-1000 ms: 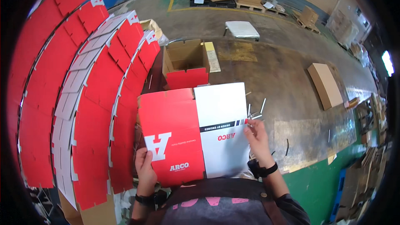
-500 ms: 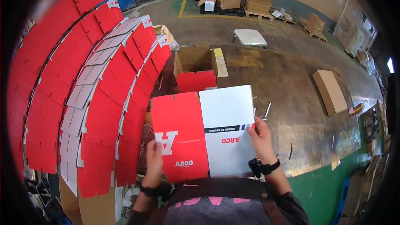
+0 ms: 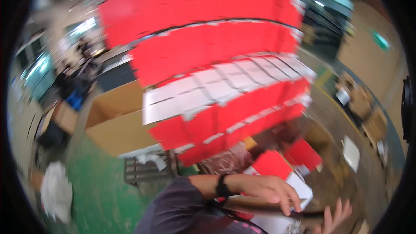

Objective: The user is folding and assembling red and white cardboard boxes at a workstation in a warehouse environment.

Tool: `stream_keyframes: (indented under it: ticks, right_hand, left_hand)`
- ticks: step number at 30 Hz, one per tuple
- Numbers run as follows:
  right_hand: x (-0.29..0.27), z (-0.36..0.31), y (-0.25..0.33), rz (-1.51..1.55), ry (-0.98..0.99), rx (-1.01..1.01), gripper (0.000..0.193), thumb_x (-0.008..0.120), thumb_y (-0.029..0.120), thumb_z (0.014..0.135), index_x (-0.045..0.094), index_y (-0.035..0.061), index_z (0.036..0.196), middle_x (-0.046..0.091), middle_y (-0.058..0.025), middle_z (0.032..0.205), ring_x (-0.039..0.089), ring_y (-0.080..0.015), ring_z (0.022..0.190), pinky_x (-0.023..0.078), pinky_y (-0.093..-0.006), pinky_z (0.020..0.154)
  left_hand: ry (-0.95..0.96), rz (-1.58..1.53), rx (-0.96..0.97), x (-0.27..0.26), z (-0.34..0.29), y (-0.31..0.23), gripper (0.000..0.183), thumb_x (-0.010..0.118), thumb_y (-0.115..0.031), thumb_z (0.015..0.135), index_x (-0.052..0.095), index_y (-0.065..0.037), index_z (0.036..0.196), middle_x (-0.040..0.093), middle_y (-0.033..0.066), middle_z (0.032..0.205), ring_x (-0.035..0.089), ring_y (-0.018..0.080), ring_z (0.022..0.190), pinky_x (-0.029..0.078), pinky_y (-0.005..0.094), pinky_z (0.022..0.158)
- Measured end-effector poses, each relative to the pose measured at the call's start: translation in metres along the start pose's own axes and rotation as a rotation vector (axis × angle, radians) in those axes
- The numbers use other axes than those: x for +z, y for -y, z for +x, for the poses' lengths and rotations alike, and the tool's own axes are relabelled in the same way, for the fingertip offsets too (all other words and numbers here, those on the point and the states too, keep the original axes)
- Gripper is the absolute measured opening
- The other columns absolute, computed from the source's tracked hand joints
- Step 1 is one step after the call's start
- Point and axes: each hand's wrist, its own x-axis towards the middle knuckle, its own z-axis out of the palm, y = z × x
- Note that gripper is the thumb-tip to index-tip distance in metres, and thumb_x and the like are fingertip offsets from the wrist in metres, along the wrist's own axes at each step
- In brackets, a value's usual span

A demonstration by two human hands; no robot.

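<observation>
My left hand, a dark band on its wrist, reaches rightward at the lower middle with its fingers stretched and slightly bent. Nothing shows in its grip. By the lower right edge, my right hand has its fingers spread; its palm is partly cut off. A flat red-and-white printed cardboard sheet lies just beyond my left hand, which hides part of it. More white board shows below that hand. Motion blurs the whole picture.
Tall stacked rows of red and white folded cardboard stand ahead. A large open brown carton is at their left end. Another red piece lies beyond the sheet. A white stool stands right, a white bag far left.
The view has swung left toward the stacked rows. Both hands have come off the red-and-white sheet they held; the fingers are now apart.
</observation>
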Motion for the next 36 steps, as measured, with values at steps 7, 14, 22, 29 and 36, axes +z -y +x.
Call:
stream_keyframes:
  ticks: [7, 14, 22, 29, 36]
  right_hand:
    - [-0.002, 0.026, 0.009, 0.541, 0.101, -0.119, 0.033, 0.046, 0.031, 0.096, 0.065, 0.0069, 0.086, 0.062, -0.0164, 0.091, 0.054, -0.0395, 0.102, 0.034, -0.0547, 0.097]
    - [-0.008, 0.071, 0.007, 0.715, 0.818, -0.263, 0.024, 0.053, 0.016, 0.087, 0.048, 0.0014, 0.068, 0.042, -0.0174, 0.071, 0.043, -0.0379, 0.073, 0.038, -0.0508, 0.084]
    - [-0.012, 0.008, 0.028, 0.567, 0.022, 0.138, 0.031, 0.045, 0.024, 0.098, 0.053, 0.0026, 0.078, 0.063, -0.0193, 0.105, 0.054, -0.0389, 0.108, 0.039, -0.0548, 0.098]
    - [0.009, -0.018, 0.007, 0.725, 0.076, 0.246, 0.041, 0.052, 0.042, 0.094, 0.068, 0.0079, 0.111, 0.058, -0.0244, 0.129, 0.042, -0.04, 0.132, 0.022, -0.052, 0.114]
    - [0.029, -0.031, 0.04, 0.708, -0.184, 0.684, 0.088, 0.078, 0.046, 0.074, 0.037, -0.0016, 0.135, 0.044, -0.0194, 0.12, 0.046, -0.0327, 0.111, 0.038, -0.0413, 0.096]
  left_hand:
    - [-0.317, 0.604, 0.261, -0.015, 0.018, -0.009, 0.037, 0.052, -0.023, 0.095, 0.053, -0.005, 0.062, 0.051, 0.0086, 0.073, 0.056, 0.0258, 0.07, 0.043, 0.0383, 0.062]
    - [0.214, 1.41, -0.367, -0.007, 0.05, -0.007, 0.023, 0.063, -0.018, 0.077, 0.055, -0.003, 0.062, 0.055, 0.0069, 0.07, 0.059, 0.0318, 0.06, 0.047, 0.0416, 0.052]
    - [-0.523, 1.057, -0.626, 0.012, -0.044, -0.005, 0.022, 0.045, -0.015, 0.096, 0.047, -0.004, 0.114, 0.064, 0.0218, 0.085, 0.067, 0.0374, 0.077, 0.053, 0.0465, 0.064]
    - [-0.514, 1.317, -0.602, -0.015, -0.066, -0.007, 0.025, 0.062, -0.013, 0.084, 0.059, -0.003, 0.107, 0.064, 0.0138, 0.1, 0.064, 0.0295, 0.094, 0.049, 0.0431, 0.08]
    - [0.453, 0.978, -0.332, 0.022, 0.091, -0.019, 0.054, 0.058, -0.052, 0.09, 0.063, 0.0, 0.102, 0.061, 0.0138, 0.101, 0.054, 0.0299, 0.093, 0.039, 0.0396, 0.083]
